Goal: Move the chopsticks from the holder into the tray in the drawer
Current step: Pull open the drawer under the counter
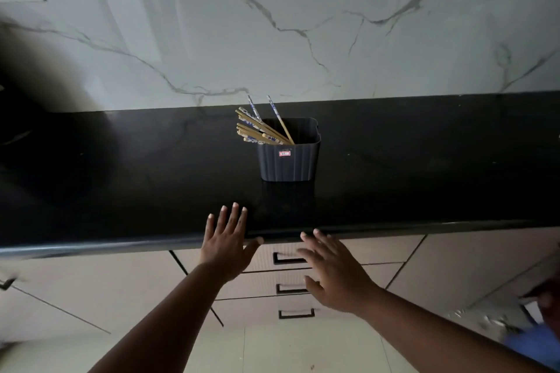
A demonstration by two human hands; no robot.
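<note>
Standing in a dark ribbed holder [289,157] toward the back of the black worktop [121,179], the chopsticks [262,127] have not been touched yet, so the task looks to be at its very start. Both hands are empty with fingers straight and spread: the left hand [225,247] lies at the worktop's front edge, fingertips over the surface, and the right hand [335,274] hovers in front of the stack of 3 drawers [291,281] below, near the top drawer's black handle [286,259]. All 3 drawers appear closed and no tray is in view, so the opening step seems to be in hand. The next move likely calls for the right hand's grip to curl round that top handle and pull outward, while the left stays free to reach for the holder. The chopsticks' long axes run steeply upward, their upper ends fanned toward the left and the marbled wall [303,24], lower ends hidden inside the holder; 2 blue-patterned ones stand more upright than the bundle
</note>
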